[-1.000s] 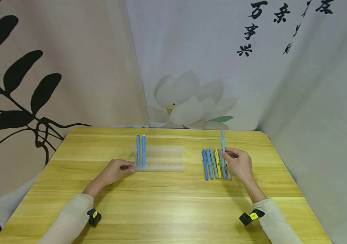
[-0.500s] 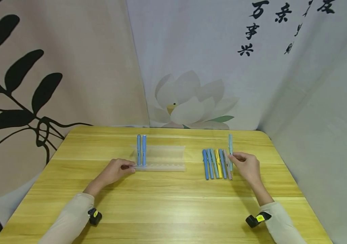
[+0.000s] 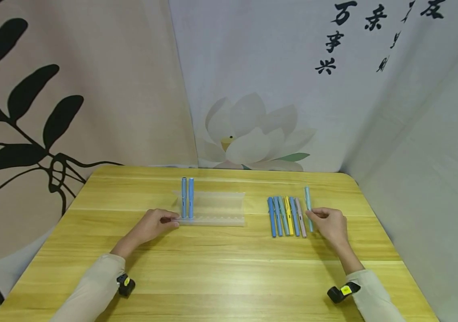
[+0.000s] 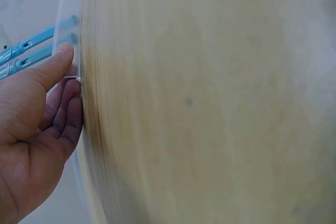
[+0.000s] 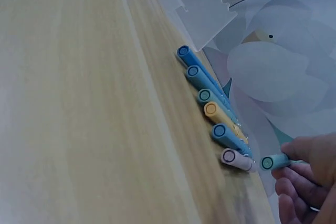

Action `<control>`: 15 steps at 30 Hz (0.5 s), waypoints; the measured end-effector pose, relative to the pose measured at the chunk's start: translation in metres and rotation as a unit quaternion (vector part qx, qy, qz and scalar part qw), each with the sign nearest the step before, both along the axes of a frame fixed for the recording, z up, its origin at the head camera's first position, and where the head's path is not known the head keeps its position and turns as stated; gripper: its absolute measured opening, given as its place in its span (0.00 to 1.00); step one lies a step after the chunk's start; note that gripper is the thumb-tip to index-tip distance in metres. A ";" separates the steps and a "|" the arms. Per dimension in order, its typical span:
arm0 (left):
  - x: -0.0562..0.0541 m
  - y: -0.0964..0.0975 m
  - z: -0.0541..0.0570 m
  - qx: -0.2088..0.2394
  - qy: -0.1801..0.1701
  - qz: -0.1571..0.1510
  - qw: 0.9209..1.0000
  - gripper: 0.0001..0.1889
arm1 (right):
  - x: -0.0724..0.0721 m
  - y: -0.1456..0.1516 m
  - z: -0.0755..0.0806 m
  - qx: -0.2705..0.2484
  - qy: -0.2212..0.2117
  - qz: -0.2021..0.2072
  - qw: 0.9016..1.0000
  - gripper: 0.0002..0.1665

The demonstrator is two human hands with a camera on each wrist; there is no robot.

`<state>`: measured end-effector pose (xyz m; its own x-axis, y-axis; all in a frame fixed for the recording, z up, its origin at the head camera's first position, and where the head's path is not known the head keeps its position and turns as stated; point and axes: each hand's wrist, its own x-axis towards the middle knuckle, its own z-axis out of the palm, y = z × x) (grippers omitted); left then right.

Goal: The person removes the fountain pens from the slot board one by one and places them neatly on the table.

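My right hand (image 3: pixel 331 224) pinches a light teal pen (image 3: pixel 307 197) between thumb and fingers, just right of a row of pens. In the right wrist view that pen's round end (image 5: pixel 269 162) points toward the camera, beside the lilac pen (image 5: pixel 236 158). My left hand (image 3: pixel 159 222) grips the left end of a clear plastic pen rack (image 3: pixel 220 208), thumb on top; the left wrist view shows its other fingers curled at the rack's edge. Two blue pens (image 3: pixel 190 197) stand side by side in the rack's left end.
The row lying on the wooden table (image 3: pixel 229 277) holds several pens: blue ones (image 3: pixel 271 217), a green-teal one (image 3: pixel 283 217), a yellow one (image 3: pixel 289 217) and the lilac one at its right. A printed curtain (image 3: pixel 269 80) hangs behind the table's far edge.
My right hand has carried the teal pen rightward from over the row to its right side and lowered it toward the table. The left hand stays on the rack.
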<state>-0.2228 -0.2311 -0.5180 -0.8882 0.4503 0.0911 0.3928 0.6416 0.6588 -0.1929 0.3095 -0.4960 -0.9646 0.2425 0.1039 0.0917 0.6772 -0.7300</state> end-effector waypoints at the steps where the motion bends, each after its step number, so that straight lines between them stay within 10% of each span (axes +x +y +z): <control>1: 0.000 0.000 0.000 -0.001 -0.001 0.000 1.000 0.16 | 0.000 0.000 -0.001 0.001 -0.003 -0.002 1.000 0.19; 15: 0.000 0.002 0.002 -0.002 -0.010 -0.002 1.000 0.16 | -0.006 0.005 -0.009 0.038 -0.050 -0.010 0.998 0.20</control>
<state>-0.2227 -0.2293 -0.5161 -0.8883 0.4534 0.0723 0.3822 0.6429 0.6638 -0.1984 0.3143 -0.5047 -0.9662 0.2565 0.0268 0.1748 0.7276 -0.6633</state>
